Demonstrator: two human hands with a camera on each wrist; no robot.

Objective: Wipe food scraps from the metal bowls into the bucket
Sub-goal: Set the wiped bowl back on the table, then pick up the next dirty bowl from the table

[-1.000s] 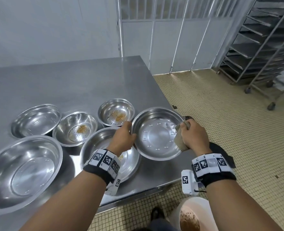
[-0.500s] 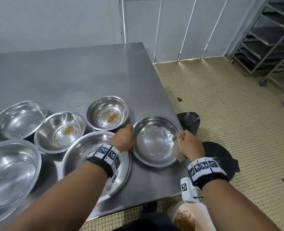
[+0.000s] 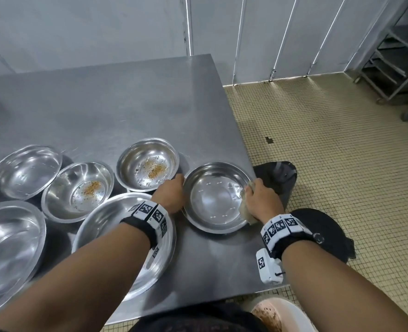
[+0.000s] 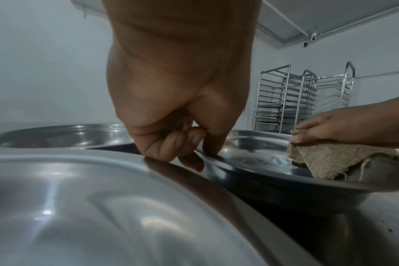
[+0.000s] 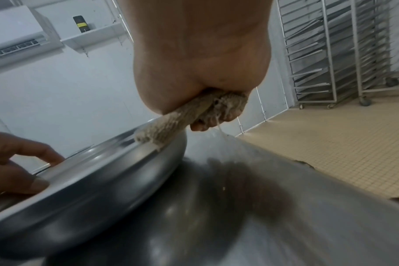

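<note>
The wiped bowl (image 3: 213, 196) sits flat on the steel table (image 3: 116, 101) near its right front corner, its inside looking free of scraps. The left hand (image 3: 170, 195) pinches its left rim, thumb inside and fingers curled under the lip, as the left wrist view shows. The right hand (image 3: 261, 200) is closed round a crumpled beige cloth (image 4: 330, 160) that lies over the bowl's right rim. The bucket (image 3: 279, 315) stands on the floor below the table's front edge, toward the person and just right of the bowl, so the right hand is the nearer one to it. Two bowls holding scraps lie to the left: one (image 3: 147, 164) just beyond the left hand's knuckles, another (image 3: 78, 191) farther left. The left hand is therefore better placed to fetch the next bowl. Whether the cloth still carries crumbs is hard to tell from these views.
</note>
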